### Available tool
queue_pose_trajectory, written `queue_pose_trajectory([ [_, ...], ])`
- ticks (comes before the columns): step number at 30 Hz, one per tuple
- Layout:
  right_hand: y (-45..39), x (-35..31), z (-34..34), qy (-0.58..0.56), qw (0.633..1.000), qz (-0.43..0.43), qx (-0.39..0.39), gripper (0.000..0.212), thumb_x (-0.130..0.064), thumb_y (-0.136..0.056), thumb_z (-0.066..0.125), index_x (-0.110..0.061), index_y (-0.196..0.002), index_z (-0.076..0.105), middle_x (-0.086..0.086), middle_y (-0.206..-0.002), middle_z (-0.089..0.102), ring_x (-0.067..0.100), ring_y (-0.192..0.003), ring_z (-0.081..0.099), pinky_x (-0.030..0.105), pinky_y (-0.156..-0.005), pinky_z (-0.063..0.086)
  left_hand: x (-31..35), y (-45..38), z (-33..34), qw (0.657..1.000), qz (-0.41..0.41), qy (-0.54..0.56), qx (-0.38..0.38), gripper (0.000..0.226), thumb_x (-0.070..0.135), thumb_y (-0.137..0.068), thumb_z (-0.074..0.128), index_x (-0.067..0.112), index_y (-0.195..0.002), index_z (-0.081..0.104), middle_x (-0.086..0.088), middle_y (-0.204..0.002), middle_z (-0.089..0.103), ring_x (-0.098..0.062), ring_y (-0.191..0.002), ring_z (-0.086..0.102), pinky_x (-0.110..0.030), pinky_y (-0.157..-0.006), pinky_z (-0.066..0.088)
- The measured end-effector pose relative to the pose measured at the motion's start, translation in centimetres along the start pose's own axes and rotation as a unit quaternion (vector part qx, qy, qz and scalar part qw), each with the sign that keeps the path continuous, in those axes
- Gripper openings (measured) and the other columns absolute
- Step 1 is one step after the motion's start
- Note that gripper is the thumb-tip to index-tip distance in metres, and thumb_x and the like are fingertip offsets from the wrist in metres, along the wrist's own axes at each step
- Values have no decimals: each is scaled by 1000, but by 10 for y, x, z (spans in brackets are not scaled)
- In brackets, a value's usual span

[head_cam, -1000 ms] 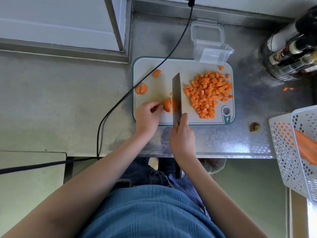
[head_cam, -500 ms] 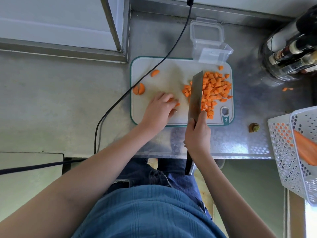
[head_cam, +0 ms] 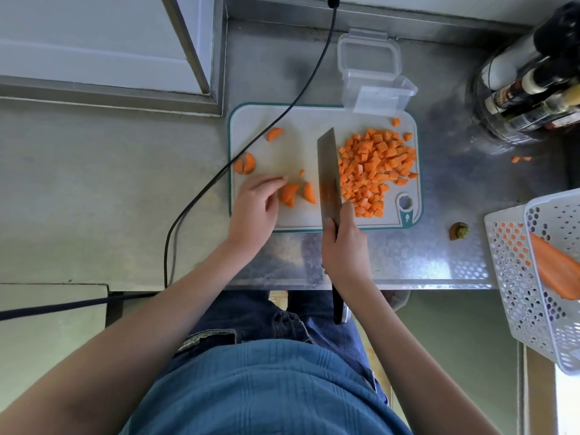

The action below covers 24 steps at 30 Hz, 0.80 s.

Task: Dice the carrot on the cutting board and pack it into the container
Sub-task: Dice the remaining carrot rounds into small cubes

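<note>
Gleaming steel counter (head_cam: pixel 408 262) under cutting board (head_cam: pixel 292 146)

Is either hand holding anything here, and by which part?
The right hand grips the cleaver by its handle, close behind the blade. The left hand holds nothing; its fingers reach toward the carrot slices on the cutting board.

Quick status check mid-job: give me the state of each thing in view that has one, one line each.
Clear plastic container: open, empty, at the board's far edge.
Clear container lid: off, lying behind the container.
White teal-rimmed cutting board: in use.
Pile of diced orange carrot: cut, unpacked.
Larger carrot slices: not yet diced.
Steel cleaver: blade against the pile.
Right hand: grips the cleaver.
Left hand: fingertips by the slices.
</note>
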State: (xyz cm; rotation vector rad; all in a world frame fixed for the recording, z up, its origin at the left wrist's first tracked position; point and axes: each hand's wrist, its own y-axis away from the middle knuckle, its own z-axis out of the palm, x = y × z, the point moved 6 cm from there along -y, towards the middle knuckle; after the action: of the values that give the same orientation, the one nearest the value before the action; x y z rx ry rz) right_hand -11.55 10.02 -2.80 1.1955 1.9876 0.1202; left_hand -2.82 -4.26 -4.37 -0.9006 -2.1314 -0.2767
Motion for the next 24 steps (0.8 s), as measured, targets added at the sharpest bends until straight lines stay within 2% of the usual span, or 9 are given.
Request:
queue_pose_trajectory([
  [2,-2,-7,2,15,1000,-21,-16,2,-13,-99,31,-15,-99,30,7,-61,45,26,-50,42,31,-45,30,-3,7,3,1000,-24,3,-10,26,0,-87,60,3,-112,67,-11,-108,65,-23,-102,60,-26,-95,45],
  [4,-4,-13,2,28,998,-42,-24,2,-12,-100,31,-14,-100,30,7,-62,46,25,-50,41,30,-44,29,-1,8,6,998,-46,40,-16,25,4,-86,63,1,-112,66,-11,-107,64,-13,-91,61,-13,-91,45],
  [6,-8,-17,2,38,997,-53,-28,3,-11,-100,32,-14,-101,31,8,-64,48,27,-51,44,31,-44,32,3,7,8,997,-54,57,-10,25,5,-86,65,0,-110,66,-10,-103,63,-5,-80,57,-2,-84,40],
  [7,-10,-19,3,43,997,-54,-30,3,-11,-100,32,-14,-101,31,8,-65,50,29,-54,47,33,-45,35,4,8,8,996,-59,59,-7,25,6,-86,65,0,-110,67,-10,-102,63,-3,-78,56,0,-82,39],
  [12,-14,-19,10,94,993,-51,-42,11,-5,-97,33,-14,-100,28,12,-69,53,34,-60,53,36,-49,41,2,10,12,994,-83,65,6,25,7,-86,66,2,-110,67,-9,-101,63,1,-79,54,0,-84,39],
  [15,-17,-16,17,159,986,-25,-51,24,0,-95,35,-11,-116,30,6,-63,44,32,-61,51,36,-51,42,2,11,13,995,-80,59,4,26,6,-84,67,3,-110,67,-10,-100,64,-2,-80,55,-1,-84,39],
  [18,-21,-16,23,188,980,-7,-65,37,3,-93,36,-14,-125,26,5,-66,42,31,-64,53,37,-52,44,3,13,14,995,-79,64,1,27,5,-83,67,4,-110,67,-10,-102,64,-10,-84,60,-6,-85,43],
  [21,-22,-16,21,161,985,-13,-66,29,0,-95,36,-13,-120,29,8,-70,46,34,-69,59,39,-54,48,3,13,14,995,-80,66,0,27,6,-82,68,6,-109,67,-8,-102,64,-15,-85,63,-15,-84,47],
  [24,-16,-17,7,52,997,-29,-43,8,-7,-98,34,-13,-102,31,7,-73,50,22,-61,51,33,-46,39,-1,12,15,994,-84,74,-7,31,11,-80,72,8,-110,66,-6,-100,64,-14,-86,61,-20,-84,49],
])
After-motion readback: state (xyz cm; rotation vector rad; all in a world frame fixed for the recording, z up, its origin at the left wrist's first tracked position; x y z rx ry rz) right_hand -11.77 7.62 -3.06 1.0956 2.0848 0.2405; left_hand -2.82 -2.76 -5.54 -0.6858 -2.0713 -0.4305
